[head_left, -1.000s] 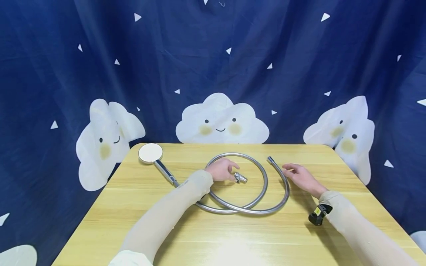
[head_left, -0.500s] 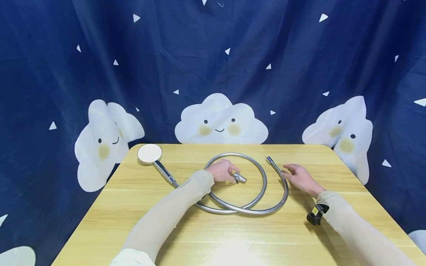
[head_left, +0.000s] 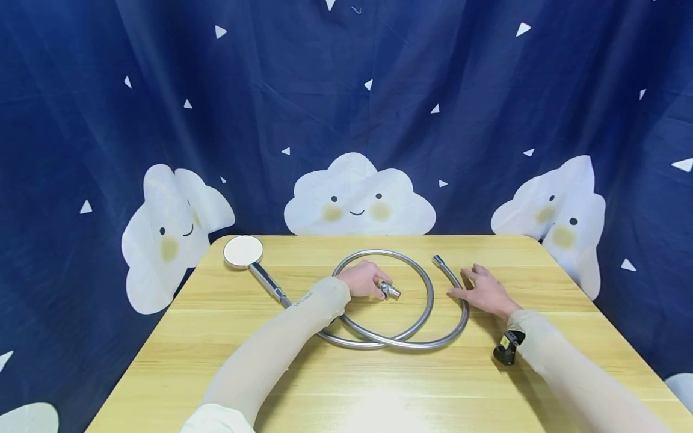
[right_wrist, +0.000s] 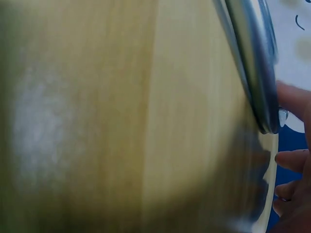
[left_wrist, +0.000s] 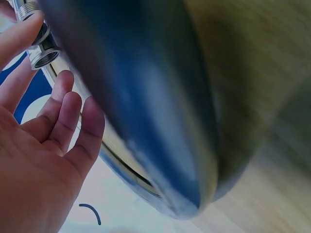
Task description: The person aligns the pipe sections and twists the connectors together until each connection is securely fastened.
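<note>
Fitting, pinched by left hand; right hand spread over hose, contact unclear; likely gathering stage, calling for right-hand grip.

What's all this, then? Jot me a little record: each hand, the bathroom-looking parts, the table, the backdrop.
Left hand: pinches threaded chrome fitting
Right hand: thumb over metal shower hose, contact unclear
Hose shape: looped, one end free
Shower head: white face up, table's far left corner
Table: light wood
Backdrop: navy curtain, cloud prints

The tabletop leaves room to pass at its near middle, while the looped hose blocks low passage farther back.
</note>
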`<state>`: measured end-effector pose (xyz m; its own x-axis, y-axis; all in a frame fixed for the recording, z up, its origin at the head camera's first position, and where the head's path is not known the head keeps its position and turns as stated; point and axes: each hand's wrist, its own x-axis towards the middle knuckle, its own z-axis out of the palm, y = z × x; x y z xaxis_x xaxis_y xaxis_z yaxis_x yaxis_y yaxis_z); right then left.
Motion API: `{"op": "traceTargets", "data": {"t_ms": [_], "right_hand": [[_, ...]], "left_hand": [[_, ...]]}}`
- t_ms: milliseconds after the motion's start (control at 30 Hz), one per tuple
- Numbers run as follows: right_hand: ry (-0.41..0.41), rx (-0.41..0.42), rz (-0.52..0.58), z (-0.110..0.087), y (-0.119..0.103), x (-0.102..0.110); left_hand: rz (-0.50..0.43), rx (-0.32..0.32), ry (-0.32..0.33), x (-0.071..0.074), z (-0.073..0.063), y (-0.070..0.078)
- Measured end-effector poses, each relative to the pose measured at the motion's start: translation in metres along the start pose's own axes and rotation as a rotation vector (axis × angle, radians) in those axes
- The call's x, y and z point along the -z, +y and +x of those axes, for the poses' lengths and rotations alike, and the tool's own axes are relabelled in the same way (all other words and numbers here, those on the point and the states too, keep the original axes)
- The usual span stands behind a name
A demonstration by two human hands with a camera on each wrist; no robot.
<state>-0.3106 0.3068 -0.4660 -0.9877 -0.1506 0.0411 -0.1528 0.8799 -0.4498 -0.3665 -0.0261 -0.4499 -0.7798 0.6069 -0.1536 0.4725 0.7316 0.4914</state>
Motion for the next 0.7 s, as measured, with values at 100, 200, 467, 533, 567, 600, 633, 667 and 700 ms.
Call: {"op": "traceTargets", "data": {"t_ms": [100,200,467,533,567,600,633,667,700], "right_hand": [[-0.014,-0.015,-0.012,0.002,0.001,-0.002],[-0.015,-0.024,-0.014,0.004,0.001,-0.004],[-0.019,-0.039,-0.023,0.013,-0.001,-0.007],[-0.02,-0.044,-0.025,0.014,-0.001,-0.008],[-0.02,-0.044,-0.024,0.014,-0.001,-0.008],[-0.02,-0.044,-0.023,0.015,-0.001,-0.009],[-0.019,-0.044,-0.024,0.015,-0.001,-0.009],[-0.02,-0.044,-0.023,0.016,-0.002,-0.01],[-0.019,-0.042,-0.023,0.016,-0.002,-0.01]], "left_hand": [[0.019,-0.007,0.001,0.0,0.001,-0.001],[0.029,-0.014,0.006,-0.001,0.002,-0.002],[0.035,-0.002,0.002,-0.001,0.001,-0.001],[0.04,0.005,0.002,-0.001,0.001,-0.001],[0.037,0.008,0.002,-0.001,0.001,-0.001],[0.037,0.01,0.001,-0.001,0.001,-0.001],[0.03,0.014,0.001,-0.001,0.001,-0.001],[0.023,0.018,0.001,-0.001,0.002,-0.001],[0.014,0.022,0.001,0.0,0.001,-0.001]]}}
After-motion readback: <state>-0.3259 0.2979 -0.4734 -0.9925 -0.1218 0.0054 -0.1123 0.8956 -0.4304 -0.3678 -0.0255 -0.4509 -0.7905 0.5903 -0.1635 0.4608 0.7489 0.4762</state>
